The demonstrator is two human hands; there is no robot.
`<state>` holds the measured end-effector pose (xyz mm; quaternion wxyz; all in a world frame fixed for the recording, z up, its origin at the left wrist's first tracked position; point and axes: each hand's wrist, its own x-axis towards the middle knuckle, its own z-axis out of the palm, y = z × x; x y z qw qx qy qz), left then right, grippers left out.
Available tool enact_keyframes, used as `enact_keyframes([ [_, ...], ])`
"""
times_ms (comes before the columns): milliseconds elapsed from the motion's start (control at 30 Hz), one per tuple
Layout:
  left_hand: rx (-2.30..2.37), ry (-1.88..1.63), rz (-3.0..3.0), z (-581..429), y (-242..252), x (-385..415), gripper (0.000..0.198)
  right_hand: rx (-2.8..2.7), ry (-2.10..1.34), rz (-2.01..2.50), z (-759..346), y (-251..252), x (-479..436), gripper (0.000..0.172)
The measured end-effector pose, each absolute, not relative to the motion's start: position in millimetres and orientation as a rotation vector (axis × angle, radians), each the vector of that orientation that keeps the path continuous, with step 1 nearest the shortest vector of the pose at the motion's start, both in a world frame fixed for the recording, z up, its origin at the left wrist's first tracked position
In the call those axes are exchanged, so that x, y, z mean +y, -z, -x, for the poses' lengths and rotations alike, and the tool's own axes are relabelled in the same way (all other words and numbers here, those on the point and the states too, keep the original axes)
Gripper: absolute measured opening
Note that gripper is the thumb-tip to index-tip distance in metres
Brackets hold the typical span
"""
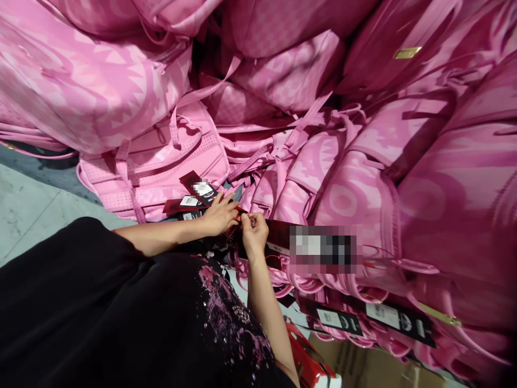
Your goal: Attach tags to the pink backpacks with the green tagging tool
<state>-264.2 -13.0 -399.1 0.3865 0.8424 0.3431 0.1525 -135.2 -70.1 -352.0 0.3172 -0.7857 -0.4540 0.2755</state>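
My left hand (220, 215) and my right hand (254, 234) meet close together in front of a big heap of pink backpacks (283, 108). Both pinch at a thin red string (242, 211) tied to a long dark red hang tag (291, 240) that stretches off to the right. The right fingers are curled shut round the string's end. With fingers bent, the left hand rests against the string and several smaller dark tags (194, 199). A pink backpack (161, 167) with perforated padding lies just behind the hands.
Pink backpacks fill the view above and to the right, straps tangled. More dark tags (375, 318) hang from bags at lower right. Grey floor (32, 210) shows at left. My black patterned clothing (121, 312) covers the lower left. A red object (311, 361) lies near the bottom.
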Motion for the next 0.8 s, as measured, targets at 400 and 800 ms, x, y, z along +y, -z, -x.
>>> enact_keyframes([
  [400,0.879,-0.390,-2.105,246,407,0,0.021,-1.170,-0.737,1.909,124,357,-68,0.044],
  [800,0.803,-0.373,-2.191,240,411,1,0.020,-1.321,-0.556,1.895,131,392,-78,0.024],
])
